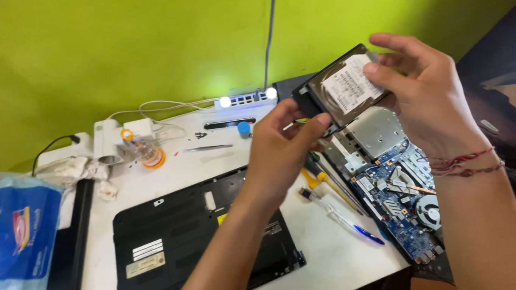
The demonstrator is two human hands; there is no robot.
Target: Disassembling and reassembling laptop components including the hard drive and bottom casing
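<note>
I hold a hard drive up in the air above the table, tilted so its white label faces me, and both my hands are on it. My left hand grips the lower left corner, where a black bracket edge runs along the drive; the fingers are pressed together and curled over that corner, thumb on the near side, pinching the drive. My right hand takes the upper right end, the thumb lying on the label and the other fingers bent around the top edge and behind, so the drive is clamped between them. Red thread bands circle my right wrist. Directly below the drive lies an opened laptop, its blue circuit board, silver plate and round fan exposed. Near the left of that, on the white table, lie a few screwdrivers with yellow and green handles and a blue-tipped pen. A black laptop bottom cover with white stickers lies under my left forearm. Further back there are tweezers, a small blue cap, a white power strip with glowing lights against the green wall, an orange solder reel, crumpled cloth and a blue and white plastic bag at the far left.
</note>
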